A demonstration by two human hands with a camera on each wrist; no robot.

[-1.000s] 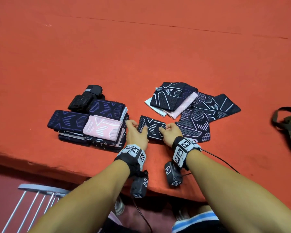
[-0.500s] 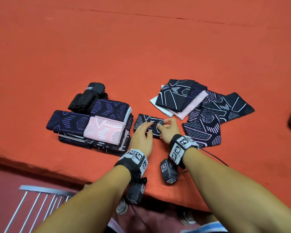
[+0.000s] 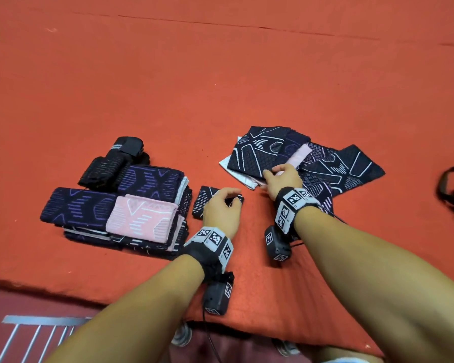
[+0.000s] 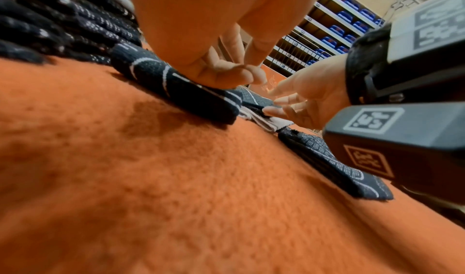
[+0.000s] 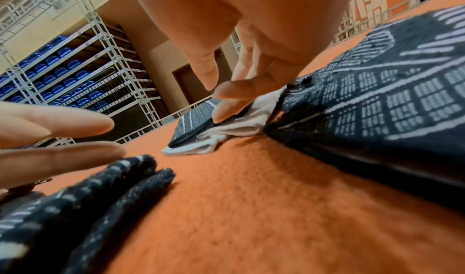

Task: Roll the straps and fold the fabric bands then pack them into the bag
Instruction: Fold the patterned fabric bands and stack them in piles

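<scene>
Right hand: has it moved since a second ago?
Yes. The right hand left the small folded band and went right and farther out, onto the unfolded pile.

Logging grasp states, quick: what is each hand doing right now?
Left hand: open, fingers resting on the folded dark band.
Right hand: open, fingertips touching the unfolded pile.

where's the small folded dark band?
Head view, centre: small folded dark band under the left hand, between the folded stack and the loose pile.

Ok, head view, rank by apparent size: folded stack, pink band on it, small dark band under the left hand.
1. folded stack
2. pink band
3. small dark band, partly under the left hand, but clearly smallest
</scene>
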